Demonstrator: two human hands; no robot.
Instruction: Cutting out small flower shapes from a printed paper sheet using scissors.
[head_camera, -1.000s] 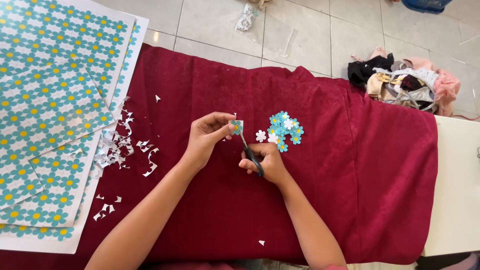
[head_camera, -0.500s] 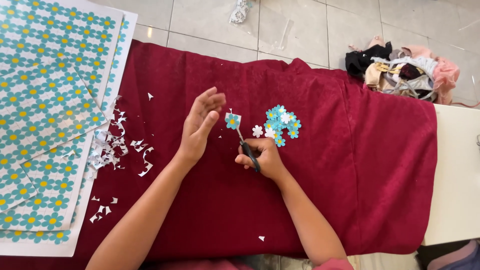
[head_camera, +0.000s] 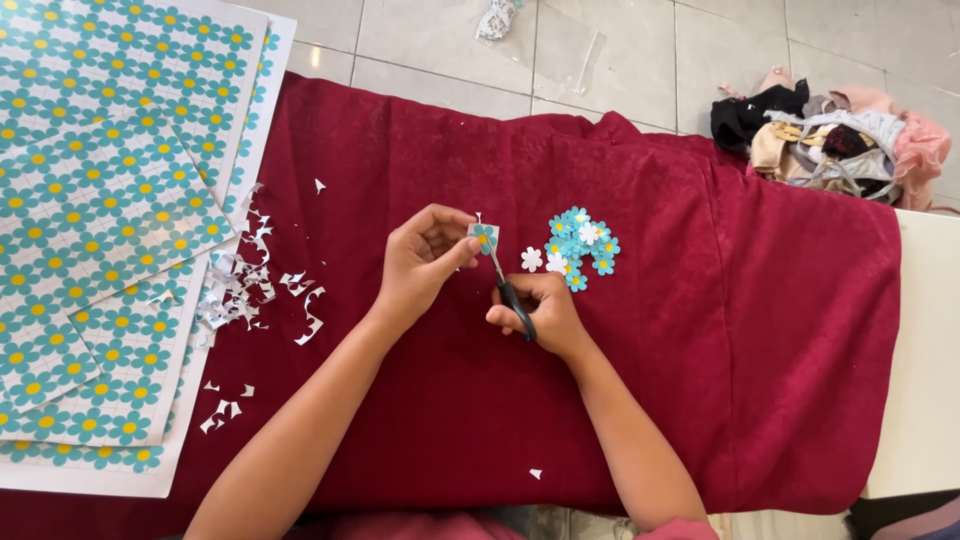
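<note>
Pale floor tiles run behind a dark red cloth spread over the low surface where I work. My left hand pinches a small square paper piece with one blue daisy printed on it, thumb and fingertips pressed on its left edge, holding it just above the cloth. My right hand is curled through the black handles of a pair of scissors, blades pointing up into the piece; I cannot tell how wide the blades stand.

To cut this well, I judge it best to turn the paper with my left hand rather than twist the scissors, take short snips along each petal's curve, and keep my fingertips back from the blades.

Just right of the scissors lies a small heap of cut-out flowers: roughly ten, about three showing white backs and the rest blue, though they overlap too much for a sure count. One piece is in my fingers. On the left, the printed flower sheets overlap, at least four of them. White paper scraps lie scattered beside the sheets, too many to count, with a lone one near the front edge. One pile of clothes lies on the floor at the far right.
</note>
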